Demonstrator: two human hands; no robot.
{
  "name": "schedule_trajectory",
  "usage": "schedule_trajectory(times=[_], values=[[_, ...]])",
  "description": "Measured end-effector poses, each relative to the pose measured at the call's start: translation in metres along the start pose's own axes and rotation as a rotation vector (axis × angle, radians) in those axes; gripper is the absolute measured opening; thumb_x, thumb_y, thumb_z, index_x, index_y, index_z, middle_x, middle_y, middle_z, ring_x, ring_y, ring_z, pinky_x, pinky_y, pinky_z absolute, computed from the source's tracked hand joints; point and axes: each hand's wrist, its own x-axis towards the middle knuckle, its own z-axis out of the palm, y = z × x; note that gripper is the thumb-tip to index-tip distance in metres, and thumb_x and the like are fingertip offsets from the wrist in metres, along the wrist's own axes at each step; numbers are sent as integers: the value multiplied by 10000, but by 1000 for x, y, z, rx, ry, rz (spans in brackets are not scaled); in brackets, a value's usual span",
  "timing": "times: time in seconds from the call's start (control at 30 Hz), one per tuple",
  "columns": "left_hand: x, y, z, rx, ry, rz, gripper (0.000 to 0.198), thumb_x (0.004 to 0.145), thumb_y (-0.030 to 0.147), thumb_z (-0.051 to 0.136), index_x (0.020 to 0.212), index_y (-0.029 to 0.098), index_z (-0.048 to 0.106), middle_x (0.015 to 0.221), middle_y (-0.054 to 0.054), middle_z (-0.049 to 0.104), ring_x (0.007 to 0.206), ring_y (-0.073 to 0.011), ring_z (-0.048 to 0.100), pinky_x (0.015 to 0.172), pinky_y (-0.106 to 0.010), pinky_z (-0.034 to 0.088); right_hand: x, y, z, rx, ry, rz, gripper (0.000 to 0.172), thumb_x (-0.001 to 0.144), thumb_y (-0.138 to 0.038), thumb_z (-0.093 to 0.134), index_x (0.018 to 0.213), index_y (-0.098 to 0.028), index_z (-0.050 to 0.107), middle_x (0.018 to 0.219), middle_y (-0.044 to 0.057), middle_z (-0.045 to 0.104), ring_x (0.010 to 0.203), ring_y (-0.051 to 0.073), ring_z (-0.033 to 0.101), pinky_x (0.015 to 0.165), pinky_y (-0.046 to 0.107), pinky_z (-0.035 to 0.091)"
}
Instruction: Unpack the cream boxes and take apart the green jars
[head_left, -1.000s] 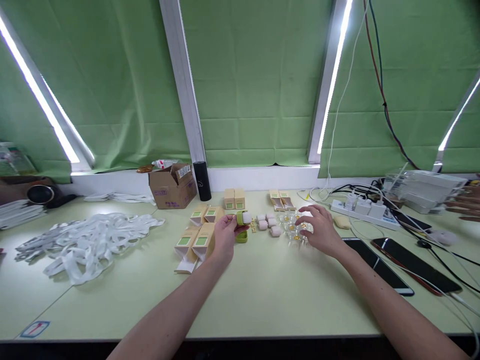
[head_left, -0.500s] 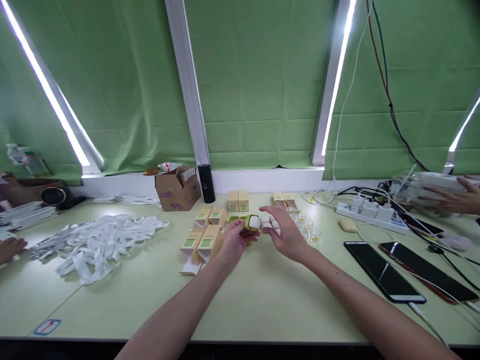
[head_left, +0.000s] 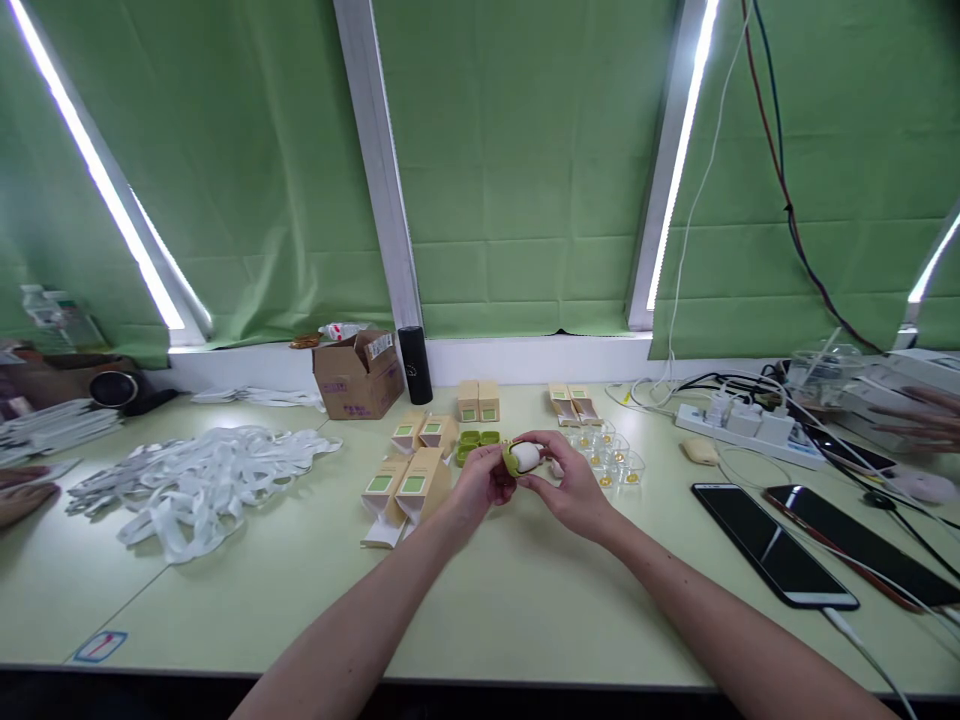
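Note:
Above the middle of the table, my left hand [head_left: 484, 482] is closed around a small green case [head_left: 511, 461]. A white rounded piece [head_left: 526, 457] sits in the open side of this case, facing right. My right hand [head_left: 571, 490] pinches the white piece, with forefinger above and thumb below. Just behind my hands stand more small green cases [head_left: 478, 441] on the table. Beyond my right hand are several clear cups [head_left: 619, 458] with yellow spots inside, and other white pieces are partly hidden by its fingers.
Small cream boxes [head_left: 422, 485] with green labels stand left of my hands, more boxes [head_left: 478, 402] behind. White straps [head_left: 217, 485] lie heaped at left. A cardboard box [head_left: 358, 378], black cylinder [head_left: 415, 366], phones [head_left: 772, 545] and a power strip [head_left: 750, 432] surround the area. Other people's hands show at both sides.
My right hand has moved left and closed on the white piece at the green case. The case has shifted slightly right and turned. Other people's hands have moved at the sides.

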Motion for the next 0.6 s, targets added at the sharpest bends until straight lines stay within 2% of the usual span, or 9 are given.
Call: schedule_trajectory(times=[0.07,0.2,0.3,0.43,0.6], values=[[1,-1,-1,36,-25,-28,266,741,404,725,694,167,614,543,-3,599,416,-84,453,423,-217,263,2,3,0,153,38,106,394,830,-345,800,1192,-259,671,1169,70,703,1004,237,669,919,419,568],[5,-3,-6,70,22,16,384,789,522,730,771,152,627,670,-65,700,462,-87,499,438,-214,291,7,9,0,441,52,275,440,795,-545,830,1055,-206,724,934,53,730,765,185,659,750,356,569],[7,-5,-9,81,48,36,404,787,530,759,812,150,626,706,-64,704,485,-90,526,453,-213,329,8,12,-1,557,41,359,474,767,-616,833,951,-188,746,849,51,718,719,174,637,651,319,530],[7,-5,-6,92,65,41,397,769,508,804,847,167,618,727,-43,697,545,-105,573,502,-220,411,7,13,1,628,51,424,501,754,-657,824,854,-173,743,815,61,697,762,192,645,600,297,497],[3,-5,-2,149,22,81,406,798,556,791,839,187,628,729,-20,665,631,-134,614,532,-232,470,4,16,4,541,70,448,538,748,-695,809,801,-171,701,708,27,651,642,146,582,566,280,459]])
